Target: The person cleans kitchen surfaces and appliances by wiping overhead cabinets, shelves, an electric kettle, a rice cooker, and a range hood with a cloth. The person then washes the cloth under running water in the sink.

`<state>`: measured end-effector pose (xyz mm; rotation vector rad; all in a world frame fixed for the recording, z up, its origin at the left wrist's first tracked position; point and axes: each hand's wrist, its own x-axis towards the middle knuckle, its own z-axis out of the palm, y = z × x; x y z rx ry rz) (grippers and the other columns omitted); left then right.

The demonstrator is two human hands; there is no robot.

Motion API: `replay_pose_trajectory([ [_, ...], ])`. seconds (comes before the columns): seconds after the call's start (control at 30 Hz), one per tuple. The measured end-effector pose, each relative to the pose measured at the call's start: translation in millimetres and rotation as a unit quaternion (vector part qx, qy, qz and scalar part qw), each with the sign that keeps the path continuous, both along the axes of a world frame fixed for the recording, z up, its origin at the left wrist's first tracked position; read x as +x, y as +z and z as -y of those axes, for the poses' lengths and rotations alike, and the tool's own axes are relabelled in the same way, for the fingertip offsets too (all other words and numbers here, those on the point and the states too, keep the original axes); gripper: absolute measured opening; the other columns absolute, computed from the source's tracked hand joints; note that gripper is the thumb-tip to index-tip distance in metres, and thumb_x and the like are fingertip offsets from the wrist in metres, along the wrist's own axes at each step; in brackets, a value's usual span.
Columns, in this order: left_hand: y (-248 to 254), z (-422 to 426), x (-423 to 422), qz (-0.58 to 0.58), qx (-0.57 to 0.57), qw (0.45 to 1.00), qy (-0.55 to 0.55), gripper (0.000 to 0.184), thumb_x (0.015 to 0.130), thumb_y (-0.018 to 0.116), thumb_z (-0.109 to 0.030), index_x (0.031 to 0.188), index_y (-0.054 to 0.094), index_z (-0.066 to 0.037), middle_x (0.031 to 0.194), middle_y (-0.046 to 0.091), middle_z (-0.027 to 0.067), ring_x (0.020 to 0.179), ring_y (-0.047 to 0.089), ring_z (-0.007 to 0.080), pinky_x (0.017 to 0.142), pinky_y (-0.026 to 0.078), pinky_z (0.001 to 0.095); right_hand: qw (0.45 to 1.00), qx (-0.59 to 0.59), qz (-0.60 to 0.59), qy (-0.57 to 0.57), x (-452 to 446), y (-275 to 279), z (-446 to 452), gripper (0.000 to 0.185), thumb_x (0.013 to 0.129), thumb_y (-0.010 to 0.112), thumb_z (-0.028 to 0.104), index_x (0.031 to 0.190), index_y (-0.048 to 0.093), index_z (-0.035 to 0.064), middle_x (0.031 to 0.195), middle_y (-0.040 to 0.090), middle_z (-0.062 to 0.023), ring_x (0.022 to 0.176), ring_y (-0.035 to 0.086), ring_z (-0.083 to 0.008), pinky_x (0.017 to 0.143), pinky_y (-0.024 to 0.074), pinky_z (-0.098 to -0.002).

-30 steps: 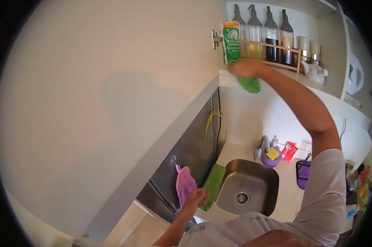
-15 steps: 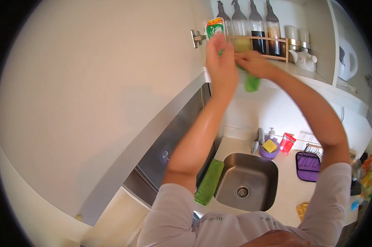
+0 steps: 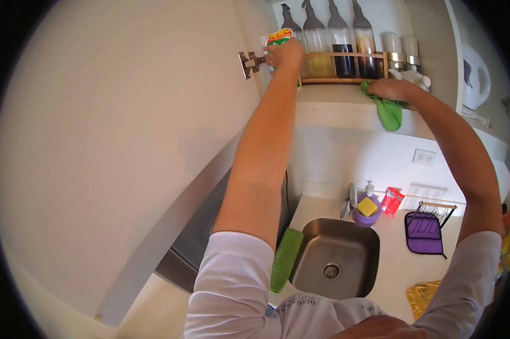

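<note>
High on the left of the cabinet shelf (image 3: 334,96), my left hand (image 3: 285,55) has its fingers closed round the upper part of a green and white packet (image 3: 278,37). My right hand (image 3: 391,89) is closed on a green cloth (image 3: 389,114), which hangs over the shelf's front edge. Between my hands stands a wooden rack (image 3: 334,81) with several dark-topped bottles (image 3: 339,45), holding yellow, dark and brown contents. Just behind my right hand are a white teapot (image 3: 414,78) and two clear jars with metal bands (image 3: 393,45).
An open cabinet door (image 3: 125,141) with a metal hinge fills the left. Below are a sink (image 3: 337,254), a green towel (image 3: 287,260), a purple holder with a yellow sponge (image 3: 367,207), a red packet (image 3: 392,201), a purple mat (image 3: 424,233) and a yellow cloth (image 3: 423,298). A white kettle (image 3: 476,79) stands right.
My left hand has risen from beside the pink cloth to the packet and taken hold of it. My right hand has moved right along the shelf with the green cloth, from the packet to the teapot.
</note>
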<state>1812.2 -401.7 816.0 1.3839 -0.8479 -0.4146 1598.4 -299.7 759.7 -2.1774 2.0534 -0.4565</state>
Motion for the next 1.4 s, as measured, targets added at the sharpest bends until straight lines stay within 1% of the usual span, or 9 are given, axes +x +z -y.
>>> replay_pose_trajectory([
  [0.13,6,10,5,-0.056,0.060,0.990,-0.118,0.097,0.076,0.058,-0.044,0.147,0.002,-0.008,0.150,0.015,0.0088,0.136,0.020,0.0259,0.109,0.024,0.0448,0.997,-0.011,0.075,0.002,-9,-9,32,0.047,0.090,0.039,0.041,0.083,0.060,-0.0005,0.081,0.061,-0.0130,0.066,0.056,-0.0211,0.068,0.0443,-0.0361],
  [0.23,4,23,10,0.008,0.117,0.987,-0.114,0.098,0.074,0.060,-0.043,0.147,0.004,-0.009,0.146,0.017,0.0115,0.132,0.025,0.0268,0.107,0.028,0.0418,0.997,-0.059,0.025,0.046,-12,-11,47,0.049,0.090,0.039,0.041,0.085,0.060,-0.0027,0.083,0.062,-0.0143,0.063,0.057,-0.0220,0.066,0.0459,-0.0364],
  [0.43,-12,-12,2,-0.147,0.015,0.984,-0.103,0.082,0.074,0.054,-0.032,0.143,0.018,-0.007,0.139,0.026,0.0118,0.121,0.037,0.0286,0.092,0.041,0.0408,0.974,-0.215,-0.075,-0.011,-4,-13,40,0.043,0.082,0.047,0.031,0.107,0.062,0.0006,0.108,0.061,-0.0223,0.102,0.058,-0.0355,0.090,0.0446,-0.0396],
  [0.63,-34,15,7,-0.007,-0.047,0.998,-0.030,0.050,0.085,0.053,-0.037,0.126,0.048,-0.010,0.127,0.042,0.0144,0.120,0.040,0.0281,0.095,0.034,0.0448,0.983,-0.152,-0.102,-0.027,-4,-9,49,0.044,0.082,0.044,0.032,0.110,0.061,0.0013,0.113,0.059,-0.0221,0.105,0.056,-0.0362,0.093,0.0427,-0.0402],
  [0.73,-35,15,9,0.114,-0.154,0.980,0.047,0.038,0.085,0.056,-0.028,0.115,0.058,-0.004,0.112,0.058,0.0151,0.106,0.054,0.0293,0.088,0.044,0.0378,0.987,-0.130,-0.089,0.003,1,-10,51,0.047,0.085,0.041,0.035,0.108,0.060,-0.0011,0.114,0.059,-0.0220,0.104,0.057,-0.0349,0.091,0.0426,-0.0407],
  [0.93,-4,30,19,0.135,-0.218,0.965,-0.047,0.028,0.087,0.054,-0.022,0.104,0.062,-0.002,0.098,0.066,0.0160,0.077,0.064,0.0307,0.070,0.050,0.0378,0.987,-0.035,-0.087,0.127,52,-6,78,0.053,0.089,0.034,0.039,0.108,0.058,-0.0051,0.108,0.060,-0.0215,0.098,0.058,-0.0311,0.087,0.0419,-0.0414],
  [1.1,30,21,30,0.170,-0.282,0.944,-0.022,0.019,0.083,0.056,-0.012,0.089,0.061,0.005,0.092,0.065,0.0214,0.084,0.064,0.0359,0.072,0.051,0.0415,0.971,-0.003,-0.119,0.209,99,8,91,0.051,0.091,0.029,0.033,0.111,0.058,-0.0044,0.114,0.058,-0.0231,0.102,0.056,-0.0321,0.089,0.0407,-0.0439],
  [1.23,66,56,50,0.559,-0.152,0.794,0.183,0.029,0.088,0.046,-0.020,0.084,0.071,-0.005,0.089,0.069,0.0133,0.082,0.068,0.0266,0.068,0.054,0.0359,0.941,-0.012,-0.261,0.214,143,15,98,0.047,0.091,0.030,0.027,0.112,0.057,-0.0048,0.118,0.055,-0.0236,0.107,0.054,-0.0340,0.091,0.0393,-0.0454],
  [1.4,74,41,57,0.371,-0.182,0.907,0.074,0.032,0.087,0.048,-0.025,0.086,0.069,-0.001,0.091,0.067,0.0192,0.085,0.066,0.0317,0.072,0.052,0.0405,0.905,0.002,-0.330,0.267,184,13,109,0.048,0.093,0.028,0.027,0.115,0.054,-0.0060,0.121,0.053,-0.0231,0.111,0.051,-0.0348,0.094,0.0374,-0.0444],
])
